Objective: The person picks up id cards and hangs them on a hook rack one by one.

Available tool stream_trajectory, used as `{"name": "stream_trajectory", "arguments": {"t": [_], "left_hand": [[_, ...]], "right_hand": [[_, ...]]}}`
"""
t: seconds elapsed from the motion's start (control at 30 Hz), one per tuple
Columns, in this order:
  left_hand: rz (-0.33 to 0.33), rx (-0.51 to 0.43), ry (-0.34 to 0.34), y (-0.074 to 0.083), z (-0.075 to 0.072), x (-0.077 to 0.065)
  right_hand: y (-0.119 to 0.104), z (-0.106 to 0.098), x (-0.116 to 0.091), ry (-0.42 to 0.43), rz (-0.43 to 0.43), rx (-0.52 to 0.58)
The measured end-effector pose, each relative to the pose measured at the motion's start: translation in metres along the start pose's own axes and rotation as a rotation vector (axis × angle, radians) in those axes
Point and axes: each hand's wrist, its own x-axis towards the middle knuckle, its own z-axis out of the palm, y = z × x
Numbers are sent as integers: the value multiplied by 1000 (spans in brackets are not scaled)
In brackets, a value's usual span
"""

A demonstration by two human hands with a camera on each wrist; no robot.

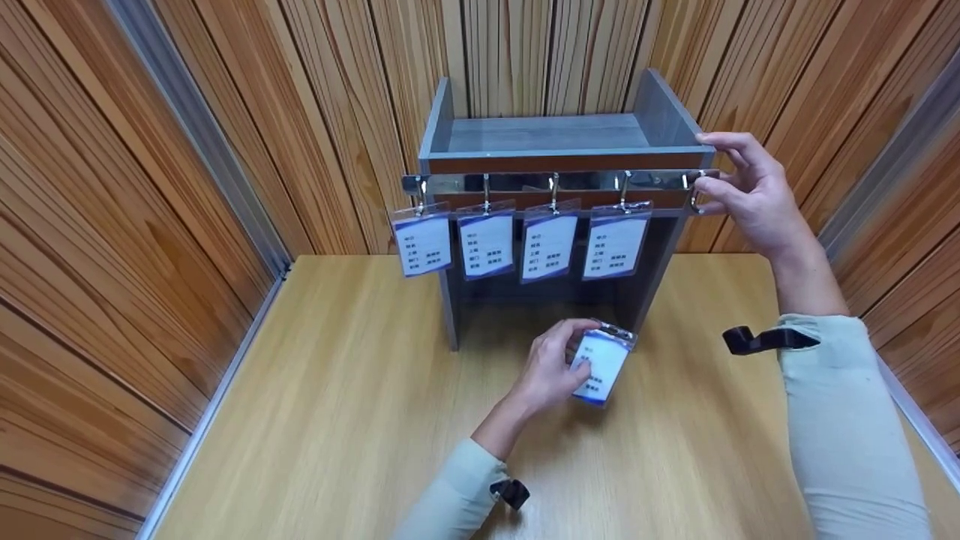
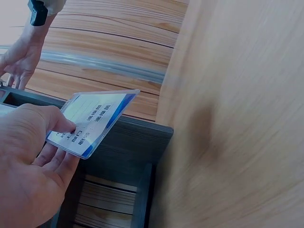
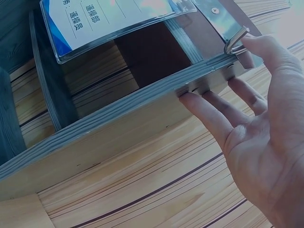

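Note:
My left hand [image 1: 550, 367] pinches an ID badge in a clear plastic holder [image 1: 601, 365], thumb on its printed face and fingers behind. That badge is tilted, in front of a small grey shelf [image 1: 435, 124]. In the left wrist view, the badge's blue-edged end [image 2: 118, 107] points away from the thumb. My right hand [image 1: 757, 195] grips the shelf's right front corner. Its thumb is at the bare end hook [image 3: 235, 40] of the metal rail, its fingers against the side panel [image 3: 118, 116]. Several similar badges [image 1: 555, 244] hang from the rail's other hooks.
The shelf stands on a wooden table [image 1: 337, 390] near the back wall. Wood-plank walls [image 1: 150, 187] rise behind and on both sides, with metal strips [image 1: 217, 420] along the edges. Black straps [image 1: 765, 340] are on both wrists.

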Motion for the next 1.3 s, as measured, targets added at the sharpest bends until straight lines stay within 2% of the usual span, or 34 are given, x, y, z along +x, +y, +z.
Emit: {"name": "stream_trajectory", "arguments": {"t": [0.23, 0.47, 0.53, 1.03, 1.3], "left_hand": [[53, -4, -21, 7, -1, 3], [206, -50, -22, 16, -3, 11], [222, -51, -16, 20, -4, 13], [251, -104, 9, 52, -8, 33], [282, -93, 23, 66, -11, 46]], "right_hand": [[-1, -2, -1, -20, -5, 17], [0, -5, -2, -54, -33, 25], [0, -6, -1, -53, -36, 19], [-1, -4, 1, -62, -38, 22], [-2, -5, 1, -45, -25, 12]]}}
